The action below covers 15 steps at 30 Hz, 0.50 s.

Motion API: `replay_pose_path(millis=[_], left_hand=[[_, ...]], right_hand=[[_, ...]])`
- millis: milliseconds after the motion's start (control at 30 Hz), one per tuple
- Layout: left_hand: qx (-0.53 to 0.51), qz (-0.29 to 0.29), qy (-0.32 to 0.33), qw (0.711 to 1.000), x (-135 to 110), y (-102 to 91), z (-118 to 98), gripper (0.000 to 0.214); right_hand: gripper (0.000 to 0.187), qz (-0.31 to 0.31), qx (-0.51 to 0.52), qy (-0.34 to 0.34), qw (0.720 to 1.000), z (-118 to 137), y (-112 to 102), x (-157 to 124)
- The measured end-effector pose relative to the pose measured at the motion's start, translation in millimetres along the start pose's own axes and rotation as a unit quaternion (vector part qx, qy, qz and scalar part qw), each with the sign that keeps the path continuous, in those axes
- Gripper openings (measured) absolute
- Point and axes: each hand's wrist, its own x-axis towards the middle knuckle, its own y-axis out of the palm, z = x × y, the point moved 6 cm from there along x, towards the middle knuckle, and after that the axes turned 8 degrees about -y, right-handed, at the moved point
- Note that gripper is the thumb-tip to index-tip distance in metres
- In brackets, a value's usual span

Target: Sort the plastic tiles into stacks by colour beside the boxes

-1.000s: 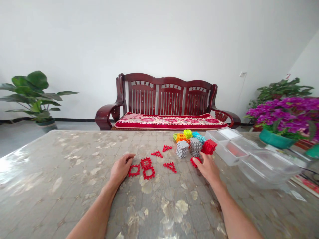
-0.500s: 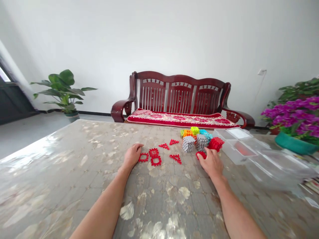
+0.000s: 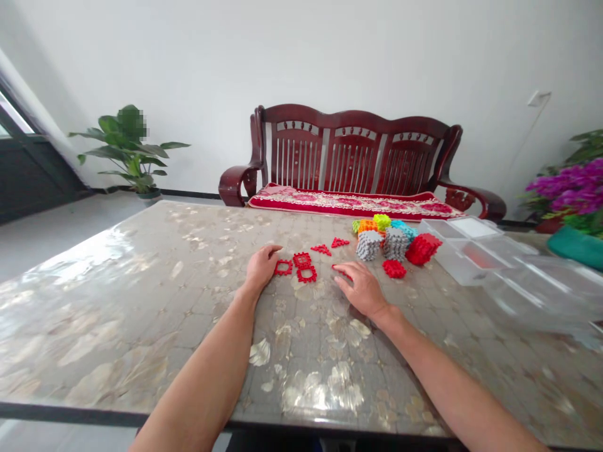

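Note:
My left hand rests on the table, its fingers loosely bent and apart, beside a red square interlocking tile with an open middle. Right of that lie two more toothed red squares, a crossed one and an open one, edge to edge. My right hand is lowered over a red triangular tile, fingers and thumb around it and covering most of it. Farther off lie two red triangular tiles. A small red tile stack sits right of that hand.
Behind the small stack stand grey stacks, a tall red stack, and orange, lime and blue pieces. Clear plastic boxes occupy the table's right side. A wooden bench is beyond the table.
My right hand has left the small red stack and moved left onto the red triangular tile. My left hand stays beside the red square. The view has tipped down and shifted left.

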Motion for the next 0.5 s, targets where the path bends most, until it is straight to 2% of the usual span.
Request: replay_pose_path(millis=[100, 200, 367, 500], left_hand=[[-0.003, 0.005, -0.005, 1.0, 1.7, 1.7, 1.2, 0.038], [-0.005, 0.008, -0.005, 1.0, 3.1, 2.9, 2.0, 0.039], [-0.006, 0.007, -0.006, 1.0, 3.6, 2.2, 1.0, 0.038], [-0.004, 0.006, -0.007, 1.0, 2.8, 0.7, -0.5, 0.038]], right_hand=[[0.035, 0.055, 0.012, -0.052, 0.997, 27.6, 16.8, 13.1], [0.042, 0.095, -0.003, -0.095, 0.991, 39.1, 33.5, 24.2], [0.02, 0.131, -0.032, -0.146, 0.98, 40.7, 53.8, 35.1], [0.011, 0.135, -0.098, -0.156, 0.974, 46.9, 59.1, 34.0]])
